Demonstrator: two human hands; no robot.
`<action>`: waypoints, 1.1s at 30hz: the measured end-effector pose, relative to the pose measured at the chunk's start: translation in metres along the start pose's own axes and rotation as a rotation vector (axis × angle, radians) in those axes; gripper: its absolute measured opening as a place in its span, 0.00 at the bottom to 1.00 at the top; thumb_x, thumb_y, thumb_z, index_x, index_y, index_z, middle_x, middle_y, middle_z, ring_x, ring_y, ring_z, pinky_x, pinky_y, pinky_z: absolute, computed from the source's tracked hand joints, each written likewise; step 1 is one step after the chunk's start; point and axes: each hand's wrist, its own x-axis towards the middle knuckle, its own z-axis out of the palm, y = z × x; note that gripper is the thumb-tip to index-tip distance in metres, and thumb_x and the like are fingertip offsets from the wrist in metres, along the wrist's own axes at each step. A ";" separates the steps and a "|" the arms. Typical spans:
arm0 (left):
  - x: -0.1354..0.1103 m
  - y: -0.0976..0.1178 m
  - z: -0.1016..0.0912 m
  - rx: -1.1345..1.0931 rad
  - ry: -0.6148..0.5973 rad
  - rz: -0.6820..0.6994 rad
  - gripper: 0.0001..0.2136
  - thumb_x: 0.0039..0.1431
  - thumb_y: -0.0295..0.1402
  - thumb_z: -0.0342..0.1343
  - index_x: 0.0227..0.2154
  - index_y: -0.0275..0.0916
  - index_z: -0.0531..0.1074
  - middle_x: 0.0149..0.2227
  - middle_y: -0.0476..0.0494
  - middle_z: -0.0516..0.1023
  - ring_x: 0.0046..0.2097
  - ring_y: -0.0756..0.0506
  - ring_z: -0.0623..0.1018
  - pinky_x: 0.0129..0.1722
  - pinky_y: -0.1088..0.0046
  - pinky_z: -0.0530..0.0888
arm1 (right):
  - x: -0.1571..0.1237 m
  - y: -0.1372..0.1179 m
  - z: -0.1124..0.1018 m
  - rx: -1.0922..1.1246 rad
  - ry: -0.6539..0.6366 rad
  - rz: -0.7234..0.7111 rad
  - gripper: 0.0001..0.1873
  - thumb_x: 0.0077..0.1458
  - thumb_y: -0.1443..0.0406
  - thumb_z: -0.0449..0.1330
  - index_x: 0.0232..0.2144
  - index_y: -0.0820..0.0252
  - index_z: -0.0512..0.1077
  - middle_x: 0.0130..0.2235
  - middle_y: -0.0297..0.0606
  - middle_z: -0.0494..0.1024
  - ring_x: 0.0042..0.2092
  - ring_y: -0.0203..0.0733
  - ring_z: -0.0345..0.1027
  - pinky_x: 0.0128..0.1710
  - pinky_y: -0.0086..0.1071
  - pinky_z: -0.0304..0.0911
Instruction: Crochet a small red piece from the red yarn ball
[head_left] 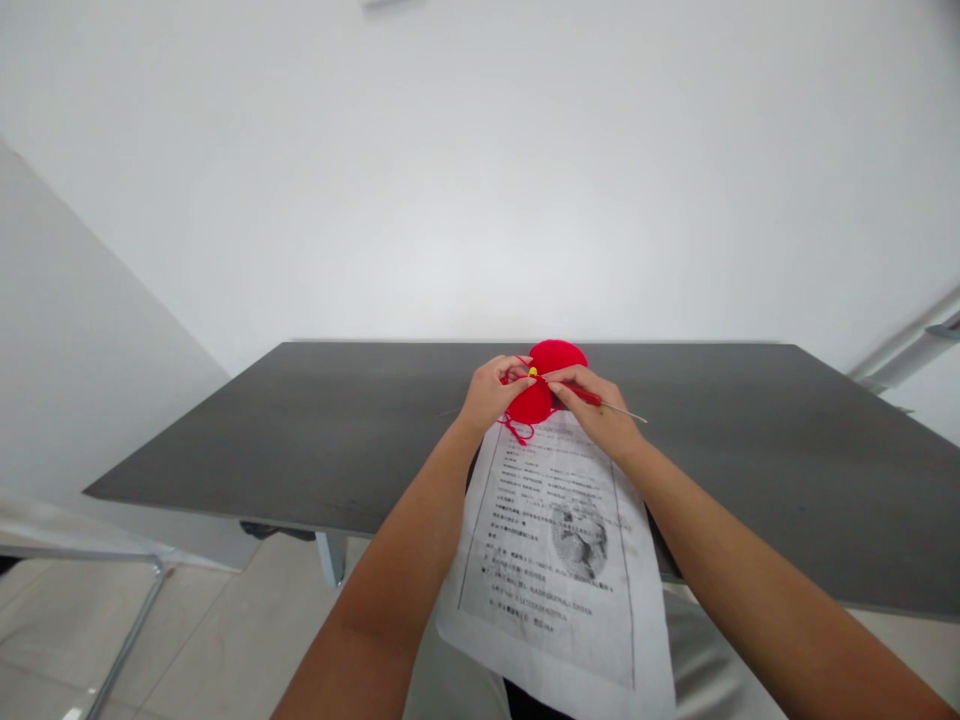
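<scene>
Looking down from the head view, both hands are raised just above the far middle of the dark tabletop [300, 430]. The left hand [491, 390] is pinched closed on the near edge of a red crochet piece [534, 402], whose rounded upper part rises behind the fingers. The right hand [600, 410] is closed on a crochet hook [589, 397], held like a pen, with its bare metal end projecting to the right past the hand. A small yellow marker [532, 371] sits at the spot where the two hands meet. A loose yarn tail [517, 430] hangs below the piece. The piece is judged light, soft and limp, liable to stretch or snag; it is best held by pinching close to the worked edge, as the left hand does. The hook is judged thin, stiff and smooth. A printed sheet [562, 560] lies under the wrists and overhangs the near edge. No container appears in this view.
</scene>
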 end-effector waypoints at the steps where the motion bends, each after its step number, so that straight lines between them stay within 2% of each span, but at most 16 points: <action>1: 0.000 0.001 0.000 0.005 -0.004 0.001 0.13 0.48 0.30 0.60 0.38 0.37 0.77 0.31 0.48 0.74 0.32 0.51 0.72 0.36 0.74 0.69 | 0.000 0.000 0.000 -0.001 0.002 -0.001 0.12 0.57 0.58 0.56 0.34 0.58 0.75 0.34 0.38 0.78 0.35 0.40 0.70 0.38 0.34 0.65; 9: -0.001 0.000 0.004 -0.007 0.032 -0.011 0.09 0.47 0.30 0.60 0.34 0.37 0.77 0.30 0.46 0.75 0.31 0.51 0.72 0.35 0.74 0.69 | 0.000 -0.003 0.000 -0.021 -0.010 -0.043 0.10 0.57 0.59 0.56 0.33 0.57 0.75 0.34 0.37 0.78 0.34 0.39 0.70 0.37 0.34 0.66; 15: 0.000 0.001 0.006 -0.271 -0.042 -0.182 0.19 0.46 0.36 0.62 0.42 0.33 0.75 0.27 0.48 0.74 0.29 0.51 0.72 0.33 0.73 0.70 | 0.000 0.002 0.000 -0.103 -0.010 -0.139 0.09 0.58 0.60 0.56 0.36 0.56 0.74 0.38 0.39 0.79 0.41 0.42 0.72 0.45 0.38 0.67; 23: -0.001 0.000 0.009 -0.514 -0.052 -0.262 0.22 0.41 0.34 0.66 0.43 0.34 0.75 0.34 0.45 0.78 0.37 0.48 0.76 0.42 0.70 0.71 | 0.001 0.002 0.000 -0.212 0.000 -0.287 0.08 0.60 0.60 0.53 0.38 0.54 0.71 0.40 0.41 0.76 0.45 0.46 0.69 0.49 0.43 0.63; 29: -0.003 0.007 0.015 -0.676 -0.065 -0.301 0.21 0.37 0.34 0.68 0.38 0.35 0.76 0.36 0.42 0.80 0.39 0.45 0.78 0.45 0.67 0.72 | -0.001 0.000 0.009 -0.230 0.038 -0.314 0.08 0.61 0.60 0.51 0.38 0.54 0.68 0.43 0.44 0.71 0.48 0.49 0.64 0.52 0.49 0.60; 33: -0.005 0.016 0.013 -0.803 -0.126 -0.362 0.20 0.35 0.31 0.69 0.37 0.34 0.78 0.37 0.40 0.81 0.39 0.44 0.78 0.45 0.67 0.72 | -0.003 -0.001 0.013 -0.238 0.076 -0.355 0.07 0.61 0.61 0.51 0.39 0.54 0.67 0.45 0.45 0.69 0.50 0.48 0.63 0.53 0.49 0.60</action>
